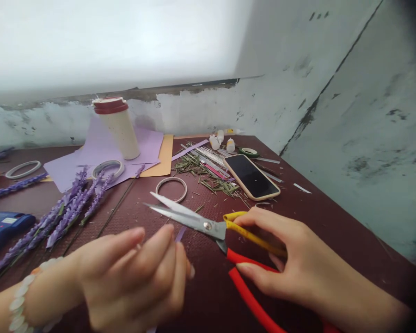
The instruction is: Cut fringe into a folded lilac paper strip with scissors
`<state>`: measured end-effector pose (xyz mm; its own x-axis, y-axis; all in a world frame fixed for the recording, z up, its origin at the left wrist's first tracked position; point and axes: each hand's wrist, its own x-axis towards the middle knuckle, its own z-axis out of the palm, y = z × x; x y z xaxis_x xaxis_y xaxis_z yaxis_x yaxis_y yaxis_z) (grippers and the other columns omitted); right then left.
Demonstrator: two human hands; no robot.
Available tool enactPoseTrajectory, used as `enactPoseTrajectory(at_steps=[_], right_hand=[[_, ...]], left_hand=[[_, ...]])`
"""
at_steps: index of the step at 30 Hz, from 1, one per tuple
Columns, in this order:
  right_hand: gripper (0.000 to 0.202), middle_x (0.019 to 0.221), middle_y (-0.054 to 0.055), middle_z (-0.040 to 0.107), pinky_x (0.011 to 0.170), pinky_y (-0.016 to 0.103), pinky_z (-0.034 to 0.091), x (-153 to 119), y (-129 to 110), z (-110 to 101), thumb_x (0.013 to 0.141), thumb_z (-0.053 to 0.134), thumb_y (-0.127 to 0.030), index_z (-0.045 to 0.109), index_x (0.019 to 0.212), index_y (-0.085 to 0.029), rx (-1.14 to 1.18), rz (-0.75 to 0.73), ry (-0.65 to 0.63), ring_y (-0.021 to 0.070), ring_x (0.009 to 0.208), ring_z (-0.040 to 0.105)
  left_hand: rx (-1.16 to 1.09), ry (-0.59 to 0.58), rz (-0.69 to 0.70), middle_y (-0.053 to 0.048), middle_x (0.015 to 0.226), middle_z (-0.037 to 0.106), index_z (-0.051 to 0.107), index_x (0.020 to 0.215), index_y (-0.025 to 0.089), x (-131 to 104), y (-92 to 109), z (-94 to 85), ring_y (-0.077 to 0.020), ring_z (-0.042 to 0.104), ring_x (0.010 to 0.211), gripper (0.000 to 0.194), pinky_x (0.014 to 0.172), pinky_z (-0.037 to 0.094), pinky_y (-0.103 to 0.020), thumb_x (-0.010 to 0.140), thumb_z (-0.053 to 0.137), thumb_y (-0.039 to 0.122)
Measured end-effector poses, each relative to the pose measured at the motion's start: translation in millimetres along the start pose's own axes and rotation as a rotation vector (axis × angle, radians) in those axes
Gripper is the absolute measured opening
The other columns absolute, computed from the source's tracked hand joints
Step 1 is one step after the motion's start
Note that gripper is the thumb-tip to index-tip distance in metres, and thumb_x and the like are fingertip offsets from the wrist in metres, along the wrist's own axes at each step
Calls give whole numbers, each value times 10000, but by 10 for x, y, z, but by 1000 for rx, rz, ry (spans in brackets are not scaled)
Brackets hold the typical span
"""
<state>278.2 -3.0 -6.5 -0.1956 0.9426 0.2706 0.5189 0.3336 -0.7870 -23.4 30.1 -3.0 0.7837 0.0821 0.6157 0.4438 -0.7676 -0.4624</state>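
Note:
My right hand (291,259) grips a pair of scissors (194,221) by the handles, one loop yellow and the other red. Their blades point left and are slightly parted, above the table. My left hand (142,277), wearing a bead bracelet (17,305), is curled just below the blades. A narrow purple paper strip (180,233) sticks out past its fingers, and a bit of purple shows beneath the hand; the grip itself is mostly hidden. Behind the blade tips lies a roll of tape (171,189).
Purple flower stems (65,208) and a blue glue gun (7,231) lie left. A lidded cup (119,129) stands on purple paper (149,141). Cut green stem pieces (208,175), a phone (252,175) and small white bottles (230,145) sit at the back right, near the wall (360,138).

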Motion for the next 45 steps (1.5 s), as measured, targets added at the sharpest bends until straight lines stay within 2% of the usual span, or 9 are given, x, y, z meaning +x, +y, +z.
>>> enactPoseTrajectory(at_steps=[4,8,11,16,18,22,28,35,45], right_hand=[[264,986,52,898,723,375,719,90,149,-75,805,811,-386,838,1035,-257,-158,89,111,293,839,869],[286,1011,52,887,757,364,694,156,362,-143,900,750,-461,825,1073,-247,-345,49,214,267,846,854],[309,1045,77,880,770,378,684,171,447,-189,897,772,-457,813,1097,-225,-455,29,230,283,876,859],[318,1129,160,851,780,449,659,165,553,-202,889,805,-426,786,1105,-194,-643,-8,281,370,977,846],[292,1093,154,840,755,439,646,158,598,-175,906,805,-419,778,1096,-198,-718,-40,287,366,954,835],[228,963,109,810,678,386,613,129,672,-84,900,839,-385,773,1023,-204,-850,-138,247,319,850,799],[114,869,167,745,591,415,553,47,575,45,958,789,-248,763,899,-154,-1007,-311,227,365,826,721],[354,1007,156,801,764,422,608,-34,456,394,966,496,56,761,1059,-161,-935,-525,210,306,873,735],[231,956,71,761,794,349,660,68,624,315,1021,569,-11,661,978,-218,-736,-525,115,234,861,767]], left_hand=[[-207,-79,94,68,762,820,773,884,276,203,30,-46,-141,784,741,433,801,620,-305,1200,503,159],[-387,-40,117,63,518,537,598,624,233,391,217,144,-138,486,483,603,612,498,-311,1221,518,228],[-488,-88,155,47,552,541,617,652,212,457,378,267,-147,439,496,588,556,440,-325,1224,523,312],[-575,-268,265,-59,1048,815,738,1011,206,535,493,286,-159,676,808,100,761,534,-291,1088,698,155],[-597,-247,274,-33,898,774,701,899,211,525,493,286,-173,653,767,151,773,540,-325,1045,703,174],[-540,-336,3,-4,693,674,644,819,242,457,486,286,-209,589,631,220,669,516,-395,1026,638,315],[-387,-744,-292,-104,1011,815,749,1059,190,406,571,295,-288,774,896,287,722,609,-368,1044,773,475],[-582,-393,168,-113,1389,821,752,1366,261,252,529,385,-230,785,1154,313,997,629,-339,1106,613,156],[-711,-278,65,-203,1456,831,766,1338,65,245,484,428,-290,794,1295,361,1131,634,-365,1137,474,130]])
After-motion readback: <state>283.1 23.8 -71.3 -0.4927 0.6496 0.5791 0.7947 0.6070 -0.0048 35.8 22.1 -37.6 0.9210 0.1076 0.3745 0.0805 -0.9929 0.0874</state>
